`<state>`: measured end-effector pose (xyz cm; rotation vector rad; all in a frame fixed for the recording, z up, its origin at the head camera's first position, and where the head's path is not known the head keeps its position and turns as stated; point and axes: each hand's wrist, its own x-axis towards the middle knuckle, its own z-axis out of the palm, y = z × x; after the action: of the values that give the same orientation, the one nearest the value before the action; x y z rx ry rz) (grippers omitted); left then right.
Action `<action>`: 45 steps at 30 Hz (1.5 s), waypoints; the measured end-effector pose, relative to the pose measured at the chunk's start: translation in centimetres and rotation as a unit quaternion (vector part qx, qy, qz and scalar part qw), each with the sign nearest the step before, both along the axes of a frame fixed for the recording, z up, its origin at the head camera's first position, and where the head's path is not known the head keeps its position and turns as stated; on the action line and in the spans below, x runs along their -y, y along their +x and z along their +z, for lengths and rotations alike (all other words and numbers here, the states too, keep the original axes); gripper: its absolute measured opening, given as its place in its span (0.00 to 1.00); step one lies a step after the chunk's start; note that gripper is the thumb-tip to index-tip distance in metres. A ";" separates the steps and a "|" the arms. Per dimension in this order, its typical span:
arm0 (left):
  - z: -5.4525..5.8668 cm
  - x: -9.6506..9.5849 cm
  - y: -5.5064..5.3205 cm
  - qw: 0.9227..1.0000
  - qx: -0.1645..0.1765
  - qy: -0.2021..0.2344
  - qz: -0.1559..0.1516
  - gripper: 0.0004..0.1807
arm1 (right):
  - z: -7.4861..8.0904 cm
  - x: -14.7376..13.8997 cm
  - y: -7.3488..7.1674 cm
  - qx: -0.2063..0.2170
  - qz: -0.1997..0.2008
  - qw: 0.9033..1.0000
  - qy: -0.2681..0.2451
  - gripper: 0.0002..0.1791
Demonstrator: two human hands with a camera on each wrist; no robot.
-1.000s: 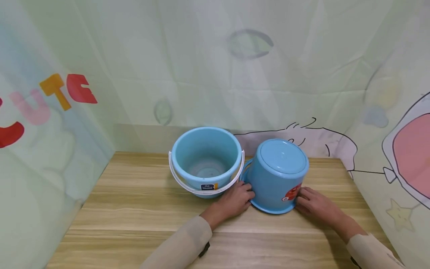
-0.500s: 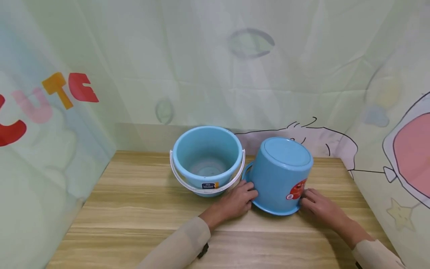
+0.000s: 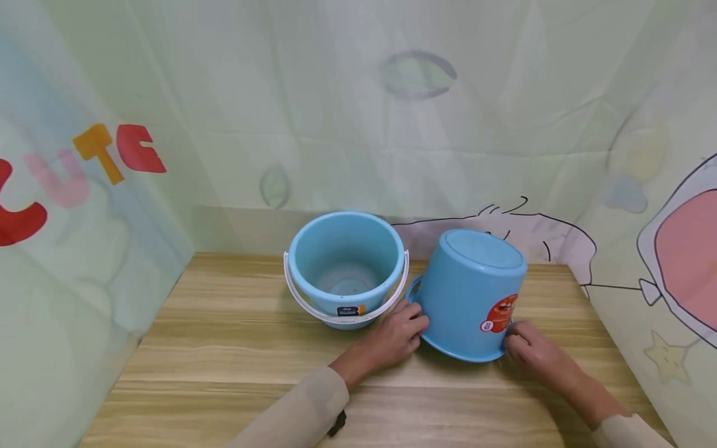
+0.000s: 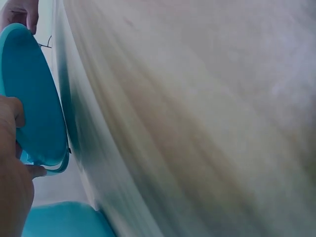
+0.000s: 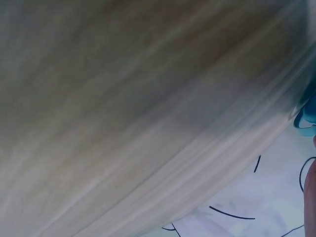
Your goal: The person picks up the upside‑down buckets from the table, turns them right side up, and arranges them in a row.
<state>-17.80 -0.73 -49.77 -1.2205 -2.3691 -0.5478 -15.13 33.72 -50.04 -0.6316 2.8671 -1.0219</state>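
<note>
A blue bucket [image 3: 465, 305] with a red label is upside down and tilted to the right in the head view. My left hand [image 3: 394, 333] grips its rim at the lower left, beside a blue loop [image 3: 413, 287]. On the opposite side, my right hand [image 3: 534, 350] holds the rim with curled fingers. The left wrist view shows the downward mouth of the bucket [image 4: 37, 103], with fingers [image 4: 15, 111] of my left hand at its edge. Only a sliver of my right hand [image 5: 310, 197] shows in the right wrist view.
A second blue bucket [image 3: 305, 264] stands upright to the left, close to my left hand. Its white handle [image 3: 305, 306] hangs down in front. All sits on a wooden table [image 3: 224, 348], with a printed curtain [image 3: 336, 124] behind and at both sides.
The held bucket has shifted slightly right and tilted further, showing more of its label. My right hand has moved right and slightly nearer. My left hand has barely moved.
</note>
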 end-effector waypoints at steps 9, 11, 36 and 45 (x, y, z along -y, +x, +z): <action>0.9 -0.4 0.4 0.999 -0.031 0.025 -0.003 0.10 | -0.8 -0.6 -0.6 -0.406 0.136 0.901 0.064 0.19; 1.2 -0.4 0.6 0.999 -0.031 0.027 -0.004 0.10 | -0.8 -0.7 -0.7 -0.449 0.137 0.880 0.074 0.23; 4.6 -0.6 1.5 0.987 -0.041 0.157 -0.001 0.06 | 3.6 0.2 0.7 -0.484 0.063 0.872 0.035 0.25; 6.1 -0.6 2.0 0.987 0.005 0.162 0.019 0.05 | 5.1 0.8 0.7 -0.509 0.040 0.860 0.010 0.24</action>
<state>-15.76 -0.18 -43.71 -1.0259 -2.1964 -0.8875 -14.45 32.96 -44.90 -1.7084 3.5952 -0.7640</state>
